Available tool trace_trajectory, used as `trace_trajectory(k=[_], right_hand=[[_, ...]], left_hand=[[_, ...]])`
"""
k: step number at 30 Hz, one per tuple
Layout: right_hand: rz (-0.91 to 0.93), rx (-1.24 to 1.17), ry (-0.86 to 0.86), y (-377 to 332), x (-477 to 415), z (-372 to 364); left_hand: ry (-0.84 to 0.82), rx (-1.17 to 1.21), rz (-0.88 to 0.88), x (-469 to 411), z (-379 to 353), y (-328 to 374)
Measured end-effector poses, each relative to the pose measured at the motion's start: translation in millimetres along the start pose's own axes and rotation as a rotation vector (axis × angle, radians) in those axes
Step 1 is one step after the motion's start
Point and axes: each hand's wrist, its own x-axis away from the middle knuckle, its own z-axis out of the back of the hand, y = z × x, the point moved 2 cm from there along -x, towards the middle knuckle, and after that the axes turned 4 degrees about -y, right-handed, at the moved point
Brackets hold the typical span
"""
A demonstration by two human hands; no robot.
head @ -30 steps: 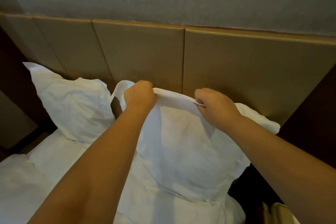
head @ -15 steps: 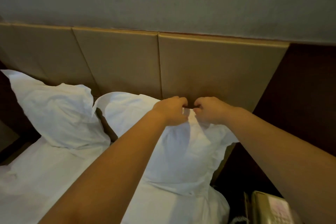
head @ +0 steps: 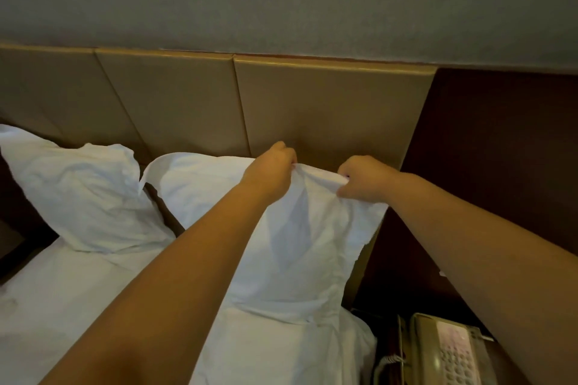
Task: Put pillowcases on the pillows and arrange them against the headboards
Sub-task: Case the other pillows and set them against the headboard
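Observation:
Two white pillows in pillowcases lean against the tan padded headboard [head: 328,103]. The left pillow [head: 81,197] stands tilted at the far left, untouched. The right pillow [head: 300,244] stands upright under my hands. My left hand [head: 272,169] is shut on its top edge near the middle. My right hand [head: 362,178] pinches the same top edge close to the right corner. A short stretch of cloth is pulled taut between them. My forearms hide part of the pillow's front.
White bed sheet [head: 62,306] covers the mattress below the pillows. A beige telephone [head: 447,350] sits on a dark bedside surface at the lower right. Dark wood panelling [head: 500,150] flanks the headboard on the right. Grey wall above.
My hands, touching half a second ago, have spread apart along the pillow's top edge. Over the second they shifted toward its right end, and the view swung right.

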Motion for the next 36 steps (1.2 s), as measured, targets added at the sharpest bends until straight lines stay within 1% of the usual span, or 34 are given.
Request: trace_trajectory(k=[3,6,8,13,17,19,24,27,32,36], right_hand=[[-0.05,0.137,0.054,13,14,13],[-0.087,0.175,0.156,21,36,23],[-0.091,0.162,0.212,26,51,30],[0.051,0.069,0.229,19,95,35],[0.186,0.009,0.193,0,130,15],[0.242,0.002,0.164,-14,147,1],[0.421,-0.01,0.064,-63,190,-40],[0.493,-0.002,0.031,-98,212,-62],[0.548,0.032,0.047,-164,222,-78],[0.515,0.049,0.072,-203,202,-84]], left_hand=[[-0.014,-0.039,0.102,3,-2,14],[-0.024,-0.108,0.12,14,-1,32],[-0.014,-0.102,0.129,26,2,47],[-0.016,-0.077,0.235,79,11,74],[-0.085,-0.111,0.362,149,9,78],[-0.124,-0.128,0.437,187,10,73],[-0.203,-0.161,0.687,294,22,51],[-0.267,-0.187,0.786,347,33,30],[-0.226,-0.204,0.858,396,63,-21],[-0.226,-0.185,0.862,407,75,-67]])
